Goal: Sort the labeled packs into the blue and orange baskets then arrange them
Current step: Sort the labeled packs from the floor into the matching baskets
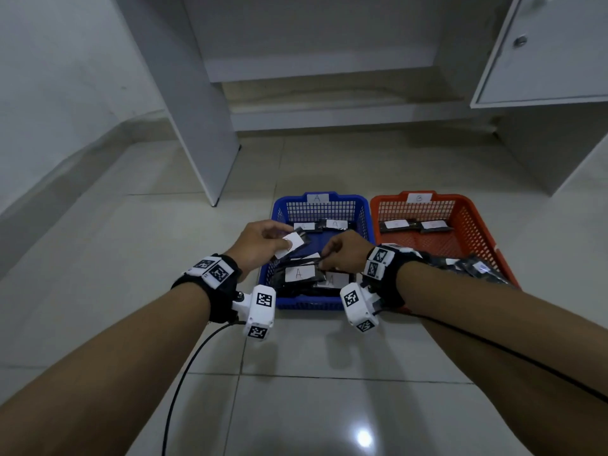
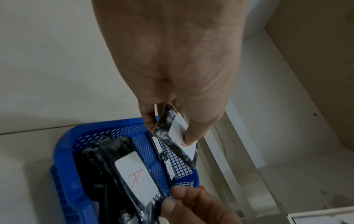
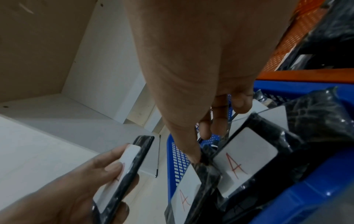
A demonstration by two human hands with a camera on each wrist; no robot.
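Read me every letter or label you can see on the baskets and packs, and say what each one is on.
"A": tag on the blue basket.
"B": tag on the orange basket, faint.
"A": red, pack in the right hand.
"A": red, pack beside it.
Left hand's pack: red letter, thumb covers it.
Packs at the baskets' far ends: too small to read.
Wrist markers: codes, no words.

Under me is a glossy floor of pale beige square tiles [image 1: 164, 258], with a bright glare of lamplight on the tile nearest me. At the floor's far edge stands a white laminate desk [image 1: 316, 67]; its upright side panel [image 1: 204, 133] comes down to the tiles on my left. To my right hangs a white cabinet door [image 1: 546, 60] carrying a small round metal knob [image 1: 520, 41]. A plain grey-white wall [image 1: 59, 93] runs along the floor's left edge.
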